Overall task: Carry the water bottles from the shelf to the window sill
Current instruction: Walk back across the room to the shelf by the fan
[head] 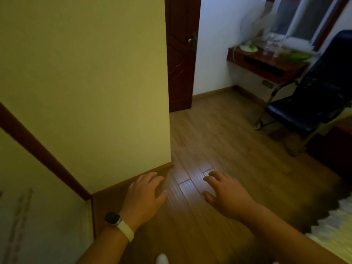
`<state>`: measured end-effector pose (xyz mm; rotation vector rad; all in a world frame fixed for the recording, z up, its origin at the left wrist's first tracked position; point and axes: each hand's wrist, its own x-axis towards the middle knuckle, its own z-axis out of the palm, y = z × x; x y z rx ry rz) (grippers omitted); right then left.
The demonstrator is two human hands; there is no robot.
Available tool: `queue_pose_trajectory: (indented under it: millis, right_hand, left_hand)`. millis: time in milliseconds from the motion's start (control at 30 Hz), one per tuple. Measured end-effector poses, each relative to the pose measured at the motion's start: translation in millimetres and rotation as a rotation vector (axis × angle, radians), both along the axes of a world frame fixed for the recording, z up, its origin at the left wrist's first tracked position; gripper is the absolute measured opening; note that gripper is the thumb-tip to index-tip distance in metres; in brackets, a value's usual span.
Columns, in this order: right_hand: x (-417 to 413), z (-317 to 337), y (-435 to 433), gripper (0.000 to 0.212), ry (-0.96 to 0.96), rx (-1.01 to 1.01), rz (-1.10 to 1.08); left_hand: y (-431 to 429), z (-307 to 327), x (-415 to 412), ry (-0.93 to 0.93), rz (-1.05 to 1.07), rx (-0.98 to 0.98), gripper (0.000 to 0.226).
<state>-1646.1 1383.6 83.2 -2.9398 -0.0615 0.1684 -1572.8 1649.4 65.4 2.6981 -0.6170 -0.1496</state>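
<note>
My left hand [144, 195] with a watch on its wrist hangs low over the wooden floor, fingers spread and holding nothing. My right hand [226, 193] is beside it, also spread and holding nothing. At the far upper right, a dark wooden shelf [264, 63] is fixed to the wall under a window [302, 18]. Blurred clear bottles [271, 46] stand on the shelf top, near the pale window sill [297, 41]. How many bottles there are cannot be made out.
A yellow wall corner [167, 92] stands just left of my path. Behind it is a dark brown door [181, 54]. A dark blue chair [314, 96] sits at the right by the shelf. A pale fan [251, 29] stands on the shelf's left end. Wooden floor [219, 130] lies ahead.
</note>
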Motion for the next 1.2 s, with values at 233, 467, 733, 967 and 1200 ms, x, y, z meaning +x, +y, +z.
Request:
queue_pose_trajectory:
  millis: [233, 467, 733, 967, 1200]
  right_hand:
    - [77.9, 24.9, -4.3, 0.059, -0.125, -0.061, -0.143]
    - [132.3, 21.4, -45.3, 0.057, -0.108, 0.003, -0.256]
    - [217.7, -5.6, -144.5, 0.042, -0.135, 0.045, -0.323]
    - [292.0, -3.3, -261.8, 0.046, -0.085, 0.078, -0.296]
    - [341.8, 7.6, -347.6, 0.044, -0.093, 0.059, -0.351]
  left_hand:
    - [-22.1, 22.2, 124.8, -0.087, -0.156, -0.057, 0.046]
    - [-77.6, 20.8, 198.8, -0.132, -0.274, -0.061, 0.038]
    - [-180.1, 13.5, 287.1, -0.191, -0.320, -0.040, 0.028]
    - [-296.7, 33.7, 368.9, -0.207, -0.327, -0.015, 0.036]
    - [-400.3, 47.8, 425.0, -0.234, -0.417, -0.024, 0.031]
